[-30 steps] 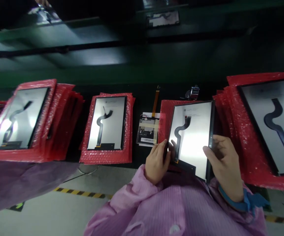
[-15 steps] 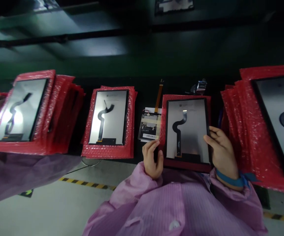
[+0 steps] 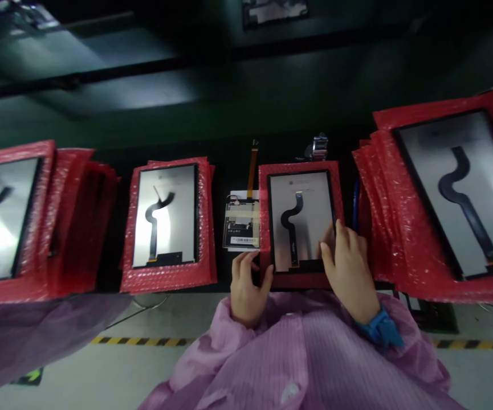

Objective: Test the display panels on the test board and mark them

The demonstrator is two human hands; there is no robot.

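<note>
A display panel with a silvery back and a black S-shaped flex cable lies on a red bubble-wrap bag in front of me. My left hand is at the lower left corner, fingers curved and apart, its thumb by the panel's edge. At the panel's lower right edge is my right hand, its fingers stretched along the side and the thumb over the panel's face. Left of the bag lies a dark device part with a label, tape and an orange flex cable.
To the left, another panel rests on red bags, with a further stack beyond and a co-worker's sleeve below. A tall stack of red bags stands at right. Behind my panel is a shiny metal object.
My right hand has shifted from gripping the panel's right side to resting over its lower right edge. The panel now sits squarer on its bag. The camera view has turned slightly right.
</note>
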